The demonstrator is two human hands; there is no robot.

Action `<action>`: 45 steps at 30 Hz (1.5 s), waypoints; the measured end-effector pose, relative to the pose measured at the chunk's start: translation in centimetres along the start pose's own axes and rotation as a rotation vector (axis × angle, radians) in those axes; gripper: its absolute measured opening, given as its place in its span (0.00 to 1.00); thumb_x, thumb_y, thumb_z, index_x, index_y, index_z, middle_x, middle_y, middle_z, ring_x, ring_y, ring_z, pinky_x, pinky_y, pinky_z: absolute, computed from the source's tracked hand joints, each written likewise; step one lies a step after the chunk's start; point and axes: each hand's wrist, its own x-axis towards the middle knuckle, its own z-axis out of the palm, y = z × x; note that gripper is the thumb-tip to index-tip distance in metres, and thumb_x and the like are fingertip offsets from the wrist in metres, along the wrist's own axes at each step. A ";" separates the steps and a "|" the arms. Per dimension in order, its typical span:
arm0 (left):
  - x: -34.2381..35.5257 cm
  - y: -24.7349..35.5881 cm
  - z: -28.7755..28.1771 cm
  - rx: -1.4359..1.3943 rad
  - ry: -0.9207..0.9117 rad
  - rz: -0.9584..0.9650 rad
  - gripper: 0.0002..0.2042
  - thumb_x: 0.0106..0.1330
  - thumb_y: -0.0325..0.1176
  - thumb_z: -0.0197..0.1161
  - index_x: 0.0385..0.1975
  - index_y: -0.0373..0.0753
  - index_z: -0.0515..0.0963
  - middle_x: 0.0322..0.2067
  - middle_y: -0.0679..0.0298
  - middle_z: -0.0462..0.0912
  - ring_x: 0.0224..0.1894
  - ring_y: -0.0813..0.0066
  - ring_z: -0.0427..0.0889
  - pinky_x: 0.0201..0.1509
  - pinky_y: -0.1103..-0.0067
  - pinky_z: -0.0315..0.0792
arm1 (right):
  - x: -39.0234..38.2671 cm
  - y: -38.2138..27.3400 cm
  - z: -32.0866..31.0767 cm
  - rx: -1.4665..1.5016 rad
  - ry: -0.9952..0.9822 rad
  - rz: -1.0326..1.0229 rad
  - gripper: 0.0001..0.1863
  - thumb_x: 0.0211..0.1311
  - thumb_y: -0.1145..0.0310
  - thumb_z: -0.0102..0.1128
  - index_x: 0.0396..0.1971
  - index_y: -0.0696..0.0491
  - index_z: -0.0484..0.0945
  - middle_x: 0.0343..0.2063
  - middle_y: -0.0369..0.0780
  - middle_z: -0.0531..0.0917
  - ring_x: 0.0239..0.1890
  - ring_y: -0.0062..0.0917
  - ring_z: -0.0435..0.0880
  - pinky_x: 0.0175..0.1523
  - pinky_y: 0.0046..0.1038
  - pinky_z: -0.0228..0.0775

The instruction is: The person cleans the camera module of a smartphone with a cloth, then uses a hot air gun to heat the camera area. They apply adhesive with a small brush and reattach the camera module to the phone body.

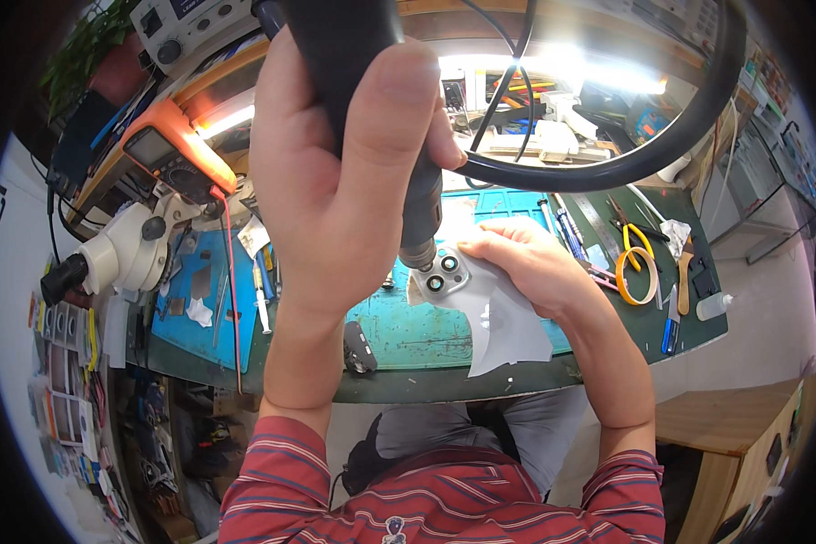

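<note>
My left hand [322,199] is wrapped round the black handle of a hot air gun [421,213], which looms close in the upper middle. Its metal nozzle points down, just over the camera lens rings [442,274] of a pale phone back panel [508,331]. My right hand [535,263] grips that panel from its far right side, thumb near the lens plate. The panel's lower edge looks jagged and slightly bent. Part of its far side is covered by my fingers and the tool. A small dark phone-like object [359,348] lies on the mat, left of the panel.
A thick black hose [607,174] loops across the upper right. An orange multimeter [177,154] and a white microscope [122,252] stand at left. On the right lie yellow-handled pliers [639,245], a tape roll [637,276], a brush [684,276] and a small bottle [714,306].
</note>
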 end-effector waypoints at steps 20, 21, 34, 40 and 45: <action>-0.1 0.4 0.1 0.049 -0.012 -0.090 0.16 0.78 0.41 0.60 0.50 0.33 0.70 0.26 0.65 0.80 0.26 0.82 0.80 0.32 0.83 0.73 | 0.2 0.0 0.2 -0.080 -0.036 0.020 0.13 0.72 0.63 0.61 0.44 0.58 0.85 0.36 0.34 0.88 0.33 0.11 0.82 0.38 0.19 0.75; -0.1 0.4 0.1 0.053 -0.011 -0.089 0.16 0.78 0.41 0.60 0.50 0.33 0.70 0.26 0.65 0.80 0.26 0.82 0.80 0.32 0.82 0.73 | 0.1 -0.1 0.3 -0.079 -0.036 0.021 0.13 0.72 0.63 0.62 0.43 0.57 0.86 0.36 0.34 0.87 0.33 0.11 0.82 0.38 0.19 0.75; -0.2 0.7 -0.1 0.068 -0.020 -0.091 0.19 0.78 0.43 0.58 0.54 0.32 0.69 0.28 0.64 0.80 0.27 0.80 0.81 0.33 0.80 0.76 | 0.1 -0.1 0.3 -0.163 -0.043 -0.040 0.13 0.74 0.61 0.61 0.41 0.56 0.86 0.34 0.31 0.87 0.32 0.09 0.80 0.36 0.17 0.73; -0.2 0.7 -0.1 0.072 -0.026 -0.090 0.20 0.78 0.43 0.58 0.55 0.32 0.68 0.29 0.63 0.80 0.27 0.80 0.81 0.33 0.79 0.77 | 0.3 0.1 0.0 -0.163 -0.045 -0.043 0.14 0.74 0.60 0.61 0.43 0.56 0.86 0.34 0.31 0.87 0.31 0.08 0.80 0.35 0.17 0.72; -0.1 0.8 -0.2 0.075 -0.025 -0.092 0.21 0.79 0.44 0.57 0.57 0.31 0.68 0.30 0.63 0.80 0.27 0.79 0.82 0.34 0.78 0.78 | 0.5 0.2 -0.1 -0.186 -0.038 -0.029 0.14 0.75 0.60 0.61 0.43 0.56 0.86 0.33 0.30 0.86 0.31 0.08 0.79 0.35 0.17 0.72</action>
